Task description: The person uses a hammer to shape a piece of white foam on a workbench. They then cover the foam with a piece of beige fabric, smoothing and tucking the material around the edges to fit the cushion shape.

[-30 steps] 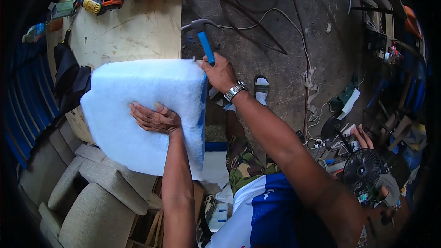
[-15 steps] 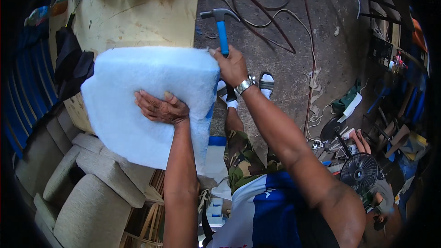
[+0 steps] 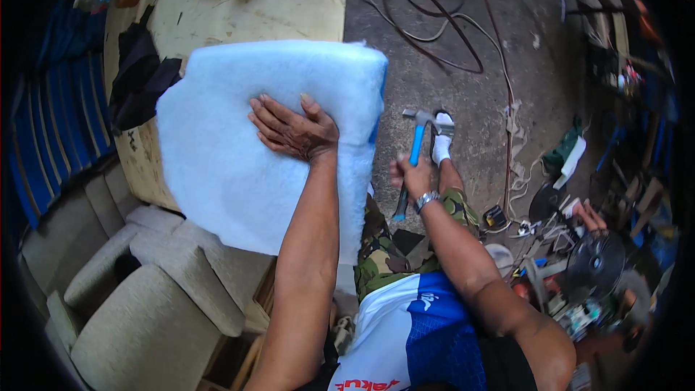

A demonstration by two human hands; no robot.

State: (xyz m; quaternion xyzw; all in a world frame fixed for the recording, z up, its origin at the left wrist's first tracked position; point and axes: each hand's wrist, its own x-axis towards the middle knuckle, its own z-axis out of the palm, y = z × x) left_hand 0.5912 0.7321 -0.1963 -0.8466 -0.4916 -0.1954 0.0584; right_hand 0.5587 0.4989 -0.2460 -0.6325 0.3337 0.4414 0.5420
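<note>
Your left hand (image 3: 297,130) flat, fingers spread, pressing white foam cushion (image 3: 246,145) at frame centre-left, over wooden table (image 3: 289,7). Your right hand (image 3: 413,177) fist clamped on blue-handled hammer (image 3: 415,148), centre.

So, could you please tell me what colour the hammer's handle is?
Bright blue hammer handle, clearest in the head view.

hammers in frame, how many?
1. The blue-handled hammer is in the right hand, over the concrete floor to the right of the white padded cushion that the left hand presses. More could hide in the clutter at right.
</note>
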